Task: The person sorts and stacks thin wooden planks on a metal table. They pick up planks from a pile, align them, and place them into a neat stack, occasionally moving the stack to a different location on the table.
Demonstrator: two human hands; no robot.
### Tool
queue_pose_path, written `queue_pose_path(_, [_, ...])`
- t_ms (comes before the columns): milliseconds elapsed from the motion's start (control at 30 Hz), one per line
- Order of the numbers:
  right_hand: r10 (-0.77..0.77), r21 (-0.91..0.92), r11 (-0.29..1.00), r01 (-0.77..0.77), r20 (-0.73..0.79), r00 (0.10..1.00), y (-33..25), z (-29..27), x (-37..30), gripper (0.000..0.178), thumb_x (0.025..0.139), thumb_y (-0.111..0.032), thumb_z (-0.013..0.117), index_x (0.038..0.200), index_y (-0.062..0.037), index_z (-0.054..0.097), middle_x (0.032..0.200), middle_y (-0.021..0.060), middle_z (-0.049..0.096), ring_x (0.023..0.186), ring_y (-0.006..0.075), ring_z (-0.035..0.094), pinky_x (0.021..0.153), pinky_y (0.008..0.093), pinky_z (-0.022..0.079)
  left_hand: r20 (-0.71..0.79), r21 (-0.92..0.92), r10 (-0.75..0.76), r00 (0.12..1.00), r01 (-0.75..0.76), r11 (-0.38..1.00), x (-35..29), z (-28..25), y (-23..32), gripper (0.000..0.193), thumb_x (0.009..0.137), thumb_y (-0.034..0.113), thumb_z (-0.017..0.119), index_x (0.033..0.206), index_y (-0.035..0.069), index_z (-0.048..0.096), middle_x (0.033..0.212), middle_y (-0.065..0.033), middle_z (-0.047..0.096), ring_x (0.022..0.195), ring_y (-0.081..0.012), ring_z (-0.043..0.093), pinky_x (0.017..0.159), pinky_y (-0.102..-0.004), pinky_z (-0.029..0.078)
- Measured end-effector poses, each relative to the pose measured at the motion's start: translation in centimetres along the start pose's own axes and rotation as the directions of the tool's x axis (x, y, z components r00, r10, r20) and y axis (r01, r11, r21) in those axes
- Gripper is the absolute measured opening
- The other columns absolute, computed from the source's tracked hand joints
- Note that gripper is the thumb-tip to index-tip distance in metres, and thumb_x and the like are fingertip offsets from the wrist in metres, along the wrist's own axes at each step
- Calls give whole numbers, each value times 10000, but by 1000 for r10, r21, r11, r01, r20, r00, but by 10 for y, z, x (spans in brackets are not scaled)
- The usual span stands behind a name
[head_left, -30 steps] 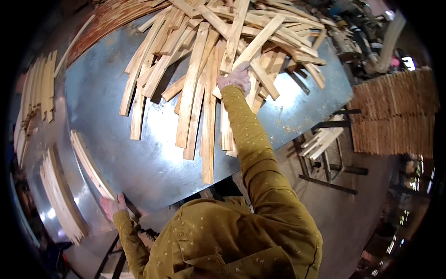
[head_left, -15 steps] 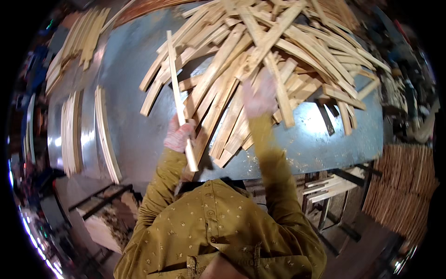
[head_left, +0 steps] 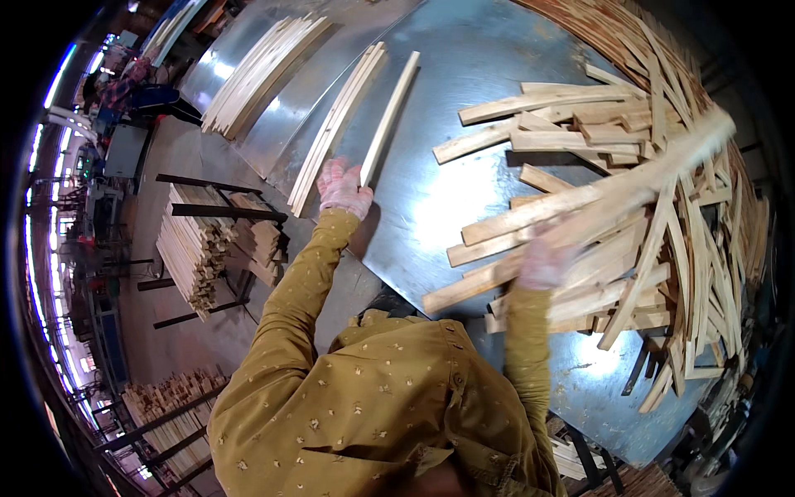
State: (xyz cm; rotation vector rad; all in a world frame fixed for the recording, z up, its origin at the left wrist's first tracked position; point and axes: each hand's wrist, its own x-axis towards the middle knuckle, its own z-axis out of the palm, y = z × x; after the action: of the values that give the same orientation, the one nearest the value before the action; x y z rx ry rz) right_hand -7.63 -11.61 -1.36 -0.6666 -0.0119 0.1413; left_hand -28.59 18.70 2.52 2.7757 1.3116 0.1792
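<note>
Worktop: a shiny metal surface [head_left: 451,79] spreading from the far left to the near right.
Slat heap: loose wooden slats [head_left: 617,286] crossing at many angles on the right.
Far-left row: pale slats [head_left: 263,76] lying side by side.
Blurred slat: a long slat [head_left: 662,170] slanting across the heap from near left to far right, the right hand [head_left: 544,265] at it.
Small bundle: a few slats [head_left: 339,126] side by side, just left of the lone slat.
Lone slat: a narrow strip [head_left: 392,114] roughly parallel to the bundle, its long axis leading away from the left hand [head_left: 344,189], the nearer hand, toward far right.
Left fingers: at the near ends of bundle and lone slat; cannot tell whether they pinch.
Right fingers: too blurred to tell whether closed.
Change: half a second ago the left hand held up a slat beside the heap; now it is over at the bundle, and the view has turned.
</note>
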Motion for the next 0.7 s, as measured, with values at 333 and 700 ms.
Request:
queue_pose_path(333, [778, -935, 11, 354, 230, 585, 182, 200, -109, 563, 936, -327, 518, 1365, 24, 420, 1275, 199, 504, 1010, 287, 613, 812, 428, 536, 370, -74, -163, 914, 205, 976, 93, -4, -117, 972, 659, 462, 805, 1395, -32, 406, 1312, -250, 555, 1190, -400, 547, 1042, -458, 414])
queue_pose_path(700, [973, -829, -169, 533, -55, 223, 224, 219, -89, 528, 889, -369, 522, 1231, 25, 601, 1233, 230, 612, 1163, 321, 603, 871, 495, 528, 300, 33, -218, 929, 218, 975, 69, 27, -76, 1020, 829, 502, 689, 1536, 36, 119, 1431, -280, 398, 1307, -414, 430, 1079, -453, 391])
